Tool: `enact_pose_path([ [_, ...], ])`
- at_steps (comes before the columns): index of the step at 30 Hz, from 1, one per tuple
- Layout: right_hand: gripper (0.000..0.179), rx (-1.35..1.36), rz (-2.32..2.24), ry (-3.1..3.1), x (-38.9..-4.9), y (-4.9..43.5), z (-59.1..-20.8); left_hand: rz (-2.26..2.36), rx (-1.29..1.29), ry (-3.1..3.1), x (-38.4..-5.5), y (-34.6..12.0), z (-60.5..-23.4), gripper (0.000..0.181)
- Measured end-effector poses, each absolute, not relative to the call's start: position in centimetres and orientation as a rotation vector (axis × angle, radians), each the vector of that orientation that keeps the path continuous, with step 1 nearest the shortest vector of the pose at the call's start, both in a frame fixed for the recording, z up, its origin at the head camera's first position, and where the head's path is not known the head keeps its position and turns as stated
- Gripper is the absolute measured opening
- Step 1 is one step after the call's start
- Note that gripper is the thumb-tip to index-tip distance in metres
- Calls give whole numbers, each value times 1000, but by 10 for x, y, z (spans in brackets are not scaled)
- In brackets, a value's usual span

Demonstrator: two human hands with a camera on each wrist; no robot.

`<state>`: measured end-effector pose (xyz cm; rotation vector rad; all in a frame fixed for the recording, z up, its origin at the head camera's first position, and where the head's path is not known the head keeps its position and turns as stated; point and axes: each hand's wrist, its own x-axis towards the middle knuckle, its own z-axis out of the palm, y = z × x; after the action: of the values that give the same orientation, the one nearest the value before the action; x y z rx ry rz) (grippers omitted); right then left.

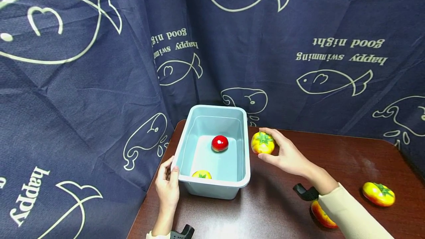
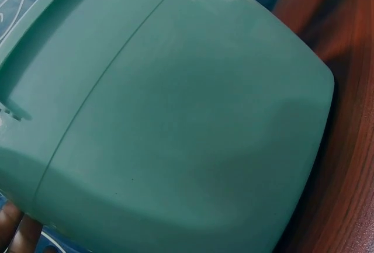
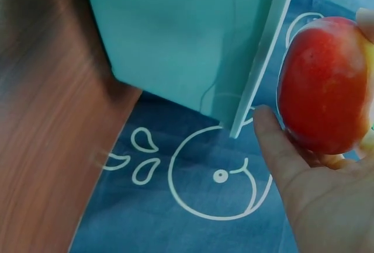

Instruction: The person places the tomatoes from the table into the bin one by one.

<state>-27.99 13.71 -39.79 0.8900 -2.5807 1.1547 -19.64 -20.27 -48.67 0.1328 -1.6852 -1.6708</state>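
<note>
A light blue plastic bin (image 1: 212, 191) stands on the table. My left hand (image 1: 168, 187) grips its near left corner, thumb over the rim and fingers outside; in the left wrist view only some fingertips (image 2: 26, 232) show past the bin wall. Just right of the bin, my right hand (image 1: 285, 154) holds a yellow toy tomato (image 1: 262, 144) with a green leaf top, between thumb and fingers. Its red underside shows in the right wrist view. Inside the bin lie a red toy tomato (image 1: 220, 143) and a yellow one (image 1: 201, 174), partly hidden by the near wall.
Two more yellow-red toy tomatoes lie on the brown table (image 1: 265, 209): one tomato (image 1: 378, 194) at the right, another tomato (image 1: 323, 215) partly hidden beneath the right forearm. A dark blue curtain (image 1: 259, 65) with white fish drawings hangs behind and along the left side.
</note>
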Motion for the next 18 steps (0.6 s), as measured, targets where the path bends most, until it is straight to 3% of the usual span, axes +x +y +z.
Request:
enact_pose_path([
  [18, 77, 940, 1218, -2583, -282, 116, -390, -1653, 114, -1691, -198, -205, -490, 31],
])
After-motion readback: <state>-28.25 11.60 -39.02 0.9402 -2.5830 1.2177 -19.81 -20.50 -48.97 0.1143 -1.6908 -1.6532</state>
